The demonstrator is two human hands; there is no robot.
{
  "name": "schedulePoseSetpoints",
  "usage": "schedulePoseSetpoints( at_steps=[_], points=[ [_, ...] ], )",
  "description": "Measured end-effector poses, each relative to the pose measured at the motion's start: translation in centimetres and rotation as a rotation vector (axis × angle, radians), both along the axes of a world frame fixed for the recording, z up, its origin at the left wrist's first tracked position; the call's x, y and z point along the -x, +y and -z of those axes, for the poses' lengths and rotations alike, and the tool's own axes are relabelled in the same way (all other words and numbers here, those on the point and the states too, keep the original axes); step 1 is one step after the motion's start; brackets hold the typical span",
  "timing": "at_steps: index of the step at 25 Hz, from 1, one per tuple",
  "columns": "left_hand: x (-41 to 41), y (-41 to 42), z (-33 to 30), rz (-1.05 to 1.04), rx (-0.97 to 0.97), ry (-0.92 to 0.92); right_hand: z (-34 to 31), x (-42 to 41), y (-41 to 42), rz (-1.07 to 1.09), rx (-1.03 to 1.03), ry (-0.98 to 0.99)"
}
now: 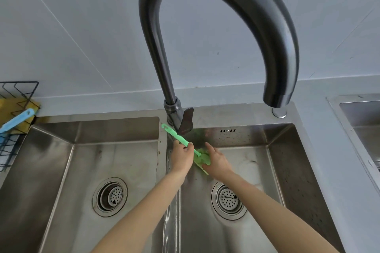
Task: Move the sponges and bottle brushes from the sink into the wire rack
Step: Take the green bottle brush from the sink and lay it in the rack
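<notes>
Both forearms reach from the bottom edge over the double sink [115, 129], meeting at the back of the right basin. Left hand [182, 155] is pinched around the handle of the green bottle brush [181, 139]; right hand [217, 160] lies with its fingers loosely spread on the brush's green head, and whether it grips is hard to tell. Handle runs up and left over the divider, its hooked tip near the tap base [174, 109]. Its target, the wire rack [18, 96], sits far left with a blue brush [17, 119] and yellow sponge [12, 104] inside, so the left hand looks better placed to carry it
</notes>
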State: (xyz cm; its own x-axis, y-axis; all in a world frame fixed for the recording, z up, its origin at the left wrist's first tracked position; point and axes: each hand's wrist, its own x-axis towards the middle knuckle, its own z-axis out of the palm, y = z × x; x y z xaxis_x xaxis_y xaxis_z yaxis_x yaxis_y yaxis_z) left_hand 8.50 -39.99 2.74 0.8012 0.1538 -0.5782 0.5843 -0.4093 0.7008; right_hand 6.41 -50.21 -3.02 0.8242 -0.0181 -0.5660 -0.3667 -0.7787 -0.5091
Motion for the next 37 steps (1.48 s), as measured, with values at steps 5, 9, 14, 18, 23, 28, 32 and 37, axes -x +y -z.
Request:
schedulePoseSetpoints(
  at_steps=[5,9,14,18,23,28,32,37],
  points=[
    [0.7,0.7,1.2,-0.030,0.043,0.013,0.6,1.3,0.1,0.028,-0.009,-0.039],
    [2.3,0.7,1.1,0.017,0.073,0.015,-0.2,2.9,-0.4,0.017,0.000,-0.036],
    [4.2,1.2,-0.8,0.112,0.098,-0.056,-2.2,5.3,-0.3,-0.069,0.025,-0.020],
    [4.7,2.1,-3.2,0.169,0.099,-0.136,-4.9,5.8,0.3,-0.040,-0.023,-0.128],
    [5.1,3.3,-5.5,0.236,0.108,-0.233,-9.3,5.5,1.5,0.033,-0.081,-0.342],
    [5.7,4.6,-8.2,0.257,0.211,-0.304,-12.9,5.6,2.5,0.067,-0.121,-0.419],
    [7.0,6.7,-9.8,0.408,0.245,-0.248,-15.8,5.8,3.5,0.133,-0.173,-0.461],
    [8.8,9.9,-9.9,0.499,0.299,-0.179,-18.7,6.3,5.4,0.224,-0.251,-0.497]
  ],
)
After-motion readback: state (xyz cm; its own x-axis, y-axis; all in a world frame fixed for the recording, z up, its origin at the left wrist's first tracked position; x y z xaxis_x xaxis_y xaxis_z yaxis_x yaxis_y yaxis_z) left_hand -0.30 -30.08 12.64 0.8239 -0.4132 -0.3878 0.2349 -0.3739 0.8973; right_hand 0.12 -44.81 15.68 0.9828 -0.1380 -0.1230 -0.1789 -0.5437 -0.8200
